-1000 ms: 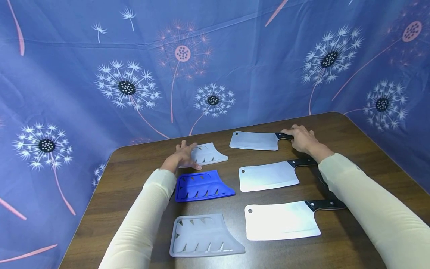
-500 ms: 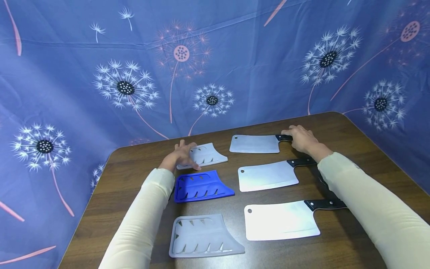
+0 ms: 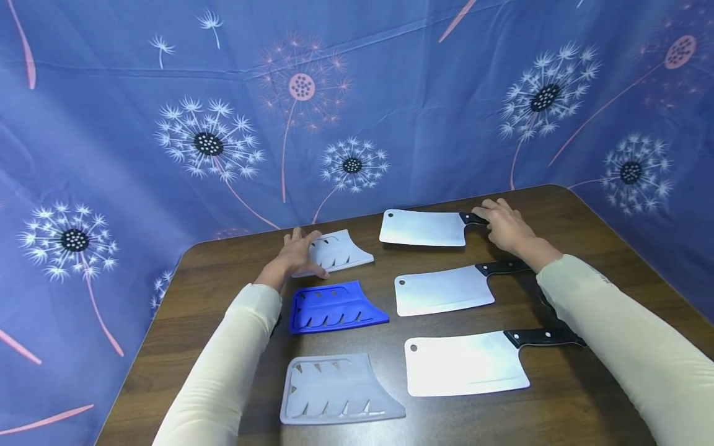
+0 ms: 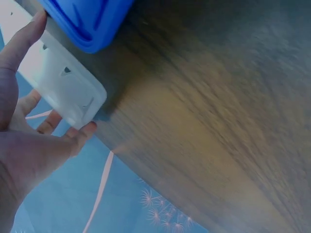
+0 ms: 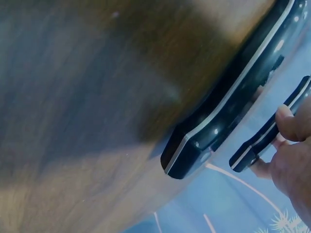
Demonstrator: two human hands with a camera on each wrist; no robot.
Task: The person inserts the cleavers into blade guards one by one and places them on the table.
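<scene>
Cleaver (image 3: 422,228), farthest of three: my right fingers (image 5: 262,168) grip its handle (image 5: 243,158), apparently raising it off the desk (image 3: 212,266); left fingers (image 4: 50,124) hold the far white blade guard (image 3: 341,250). Likely lifting step; next calls for aligning both.

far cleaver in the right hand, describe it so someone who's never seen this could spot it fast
Start at the wooden table and go to its far edge, by the blue dandelion-print cloth. There, right of the farthest pale cover, is the far cleaver, with a broad silver blade. Unlike the two nearer cleavers, its black handle is gripped by the right hand.
</scene>
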